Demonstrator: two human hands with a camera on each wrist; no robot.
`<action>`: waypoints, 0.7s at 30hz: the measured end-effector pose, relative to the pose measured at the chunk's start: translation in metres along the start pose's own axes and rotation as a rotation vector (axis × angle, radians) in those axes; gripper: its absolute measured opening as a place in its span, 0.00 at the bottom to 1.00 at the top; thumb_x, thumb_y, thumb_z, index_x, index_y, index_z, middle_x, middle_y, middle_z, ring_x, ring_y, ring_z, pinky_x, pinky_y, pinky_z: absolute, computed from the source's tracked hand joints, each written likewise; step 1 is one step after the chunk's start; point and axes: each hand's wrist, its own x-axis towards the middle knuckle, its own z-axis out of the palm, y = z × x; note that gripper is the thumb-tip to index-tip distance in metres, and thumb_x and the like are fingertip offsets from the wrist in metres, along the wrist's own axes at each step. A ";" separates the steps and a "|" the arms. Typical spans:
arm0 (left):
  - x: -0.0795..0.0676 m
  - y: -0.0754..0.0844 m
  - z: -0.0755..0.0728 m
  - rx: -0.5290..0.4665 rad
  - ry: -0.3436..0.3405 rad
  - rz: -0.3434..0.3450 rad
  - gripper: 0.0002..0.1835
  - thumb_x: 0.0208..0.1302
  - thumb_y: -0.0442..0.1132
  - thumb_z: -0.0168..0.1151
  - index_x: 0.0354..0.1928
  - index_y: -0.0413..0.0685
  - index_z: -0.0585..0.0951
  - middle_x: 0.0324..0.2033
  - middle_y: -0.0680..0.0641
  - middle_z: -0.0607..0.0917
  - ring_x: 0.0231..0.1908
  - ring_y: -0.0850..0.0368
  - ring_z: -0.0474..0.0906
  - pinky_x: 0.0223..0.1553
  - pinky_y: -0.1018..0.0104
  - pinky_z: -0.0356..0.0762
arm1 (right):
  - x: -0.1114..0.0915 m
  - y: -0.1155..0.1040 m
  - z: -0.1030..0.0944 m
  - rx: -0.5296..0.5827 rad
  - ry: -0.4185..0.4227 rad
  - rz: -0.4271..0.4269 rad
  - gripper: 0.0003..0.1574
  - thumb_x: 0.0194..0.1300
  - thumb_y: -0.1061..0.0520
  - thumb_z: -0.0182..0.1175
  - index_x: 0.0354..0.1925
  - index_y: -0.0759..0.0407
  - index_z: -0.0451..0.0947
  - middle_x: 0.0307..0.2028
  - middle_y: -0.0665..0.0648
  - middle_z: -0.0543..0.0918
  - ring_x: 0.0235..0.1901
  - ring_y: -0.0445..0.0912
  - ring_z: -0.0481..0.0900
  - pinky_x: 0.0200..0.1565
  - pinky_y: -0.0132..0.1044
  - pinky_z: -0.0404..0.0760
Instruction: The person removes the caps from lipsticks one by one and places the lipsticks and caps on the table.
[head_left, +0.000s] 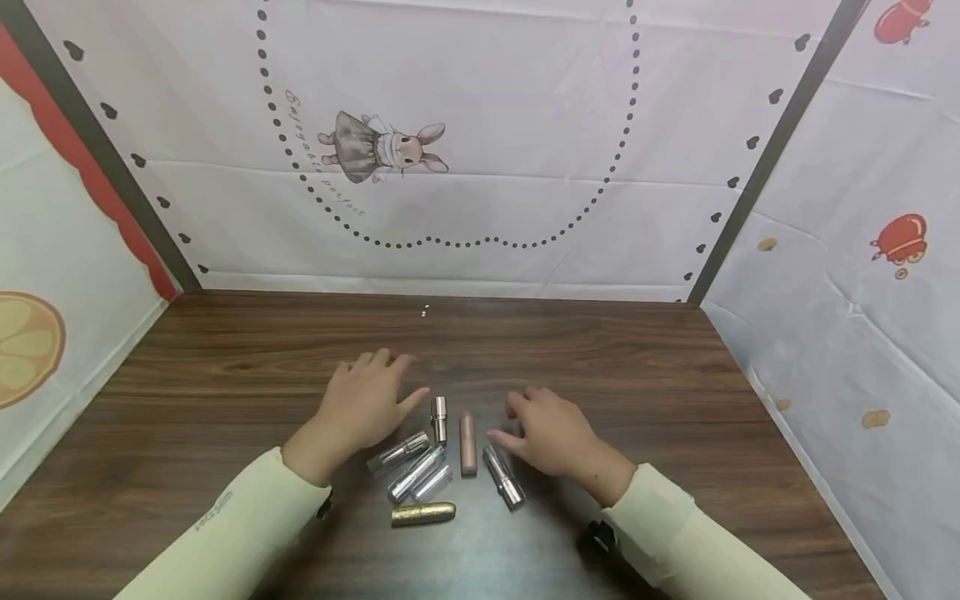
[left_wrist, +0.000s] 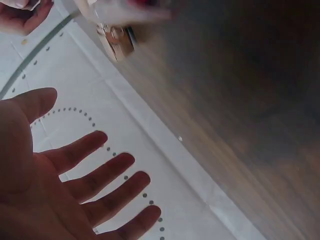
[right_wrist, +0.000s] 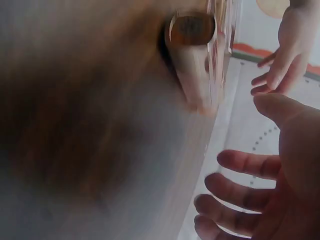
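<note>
A loose group of lipstick tubes lies between my hands. My left hand (head_left: 363,400), fingers spread and holding nothing, is above the table with its thumb near a short silver tube (head_left: 439,419). Below that hand lie a silver tube with a clear end (head_left: 399,454), a longer silver tube (head_left: 417,473) and a clear piece (head_left: 432,483). A gold tube (head_left: 423,514) lies nearest me. My right hand (head_left: 551,429) has its fingers loosely bent around nothing, the thumb close to another silver tube (head_left: 504,477). Between the hands lies a matte pink tube (head_left: 468,444).
The dark wooden table (head_left: 600,350) is bordered by a white printed cloth (head_left: 510,125) at the back, and similar cloths hang at the left (head_left: 45,225) and right (head_left: 825,225). Tiny white specks (head_left: 425,311) show near the table's back edge.
</note>
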 end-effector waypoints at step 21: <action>-0.027 0.026 0.010 -0.008 0.170 0.233 0.16 0.53 0.55 0.76 0.26 0.57 0.79 0.24 0.56 0.76 0.29 0.56 0.75 0.34 0.56 0.71 | -0.012 -0.012 0.018 -0.025 -0.182 -0.034 0.24 0.57 0.36 0.66 0.21 0.47 0.68 0.18 0.44 0.70 0.19 0.40 0.68 0.21 0.36 0.66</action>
